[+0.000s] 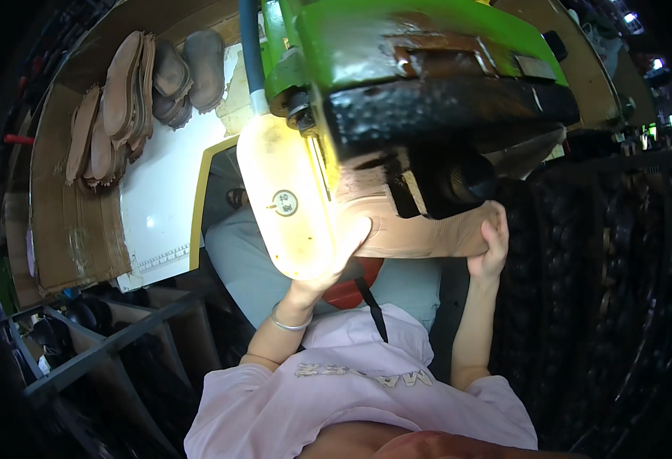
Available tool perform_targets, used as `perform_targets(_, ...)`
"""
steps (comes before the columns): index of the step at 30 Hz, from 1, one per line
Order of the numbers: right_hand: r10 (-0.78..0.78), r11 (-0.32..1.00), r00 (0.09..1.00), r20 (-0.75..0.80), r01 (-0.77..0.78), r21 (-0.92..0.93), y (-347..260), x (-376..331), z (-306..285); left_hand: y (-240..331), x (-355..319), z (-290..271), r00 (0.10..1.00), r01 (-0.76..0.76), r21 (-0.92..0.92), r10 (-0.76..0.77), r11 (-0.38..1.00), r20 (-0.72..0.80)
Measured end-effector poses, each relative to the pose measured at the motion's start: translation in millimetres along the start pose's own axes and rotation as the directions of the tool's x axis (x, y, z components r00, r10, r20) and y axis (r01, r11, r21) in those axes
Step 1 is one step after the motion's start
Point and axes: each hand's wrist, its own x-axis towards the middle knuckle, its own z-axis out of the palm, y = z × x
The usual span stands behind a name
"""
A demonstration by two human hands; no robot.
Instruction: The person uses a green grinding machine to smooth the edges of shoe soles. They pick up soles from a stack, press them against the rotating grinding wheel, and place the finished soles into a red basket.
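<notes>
A tan piece (428,239) is looking long and smooth, with thin lines. It is sitting at the green machine (443,38), which is hiding its far side. The right hand (492,243) is curling its grip around one end. The left hand (351,243) is laying its thumb on the other; the bright lamp (286,164) is hiding its fingers, so I cannot tell that grip. The lamp is showing a round mark, the shirt (328,402) some letters.

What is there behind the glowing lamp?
Part of the left hand and grey trousers show past the lamp; what it covers, including more of that hand, cannot be seen.
</notes>
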Motion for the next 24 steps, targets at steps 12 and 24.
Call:
perform_targets(12,0.141,0.979,0.98,0.14,-0.159,0.125,6.4,29.2,78.9,12.8,-25.1,-71.5,0.995,0.055,-0.232,-0.074,0.971,-0.071)
perform_targets(24,0.105,0.975,0.932,0.346,-0.027,-0.222,8.3,18.3,132.3,-19.3,-93.9,-121.6,0.921,0.368,-0.414,-0.386,0.833,0.041)
